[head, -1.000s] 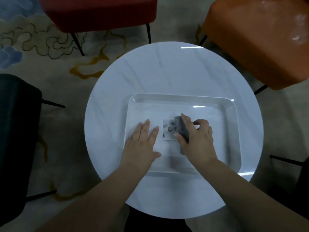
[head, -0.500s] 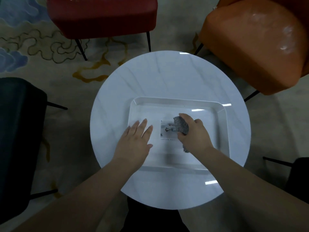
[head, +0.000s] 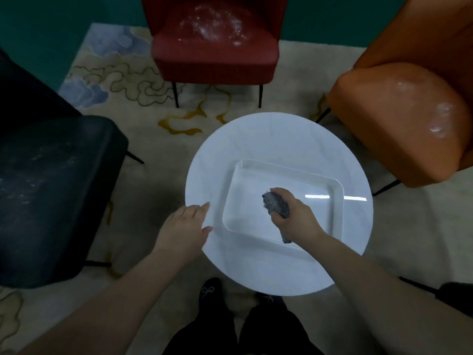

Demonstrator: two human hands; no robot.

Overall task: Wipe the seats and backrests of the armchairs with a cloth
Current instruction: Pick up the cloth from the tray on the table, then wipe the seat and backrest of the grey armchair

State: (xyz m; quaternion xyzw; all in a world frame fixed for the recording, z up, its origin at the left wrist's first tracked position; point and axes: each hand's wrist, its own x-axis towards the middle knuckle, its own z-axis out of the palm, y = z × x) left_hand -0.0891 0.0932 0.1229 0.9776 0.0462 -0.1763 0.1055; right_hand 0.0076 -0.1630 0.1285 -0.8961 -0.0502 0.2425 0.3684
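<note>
A grey cloth (head: 275, 203) is bunched in my right hand (head: 294, 219), held just above the white tray (head: 336, 201) on the round white table (head: 256, 139). My left hand (head: 184, 226) hovers flat and empty at the table's left edge, fingers apart. Three armchairs ring the table: a red one (head: 215, 55) at the back with white powder on its seat, an orange one (head: 399, 119) at the right with pale smears, and a black one (head: 46, 185) at the left with faint dusty marks.
A patterned beige rug (head: 143, 88) covers the floor under the chairs. Thin black chair legs (head: 176, 94) stand around the table. My dark trousers and shoes (head: 230, 316) show at the bottom. Another dark chair edge (head: 455, 295) sits at the lower right.
My right hand has lifted the grey cloth off the tray. My left hand has slid off the tray to the table's left edge. The view has tilted up, showing more of the chairs.
</note>
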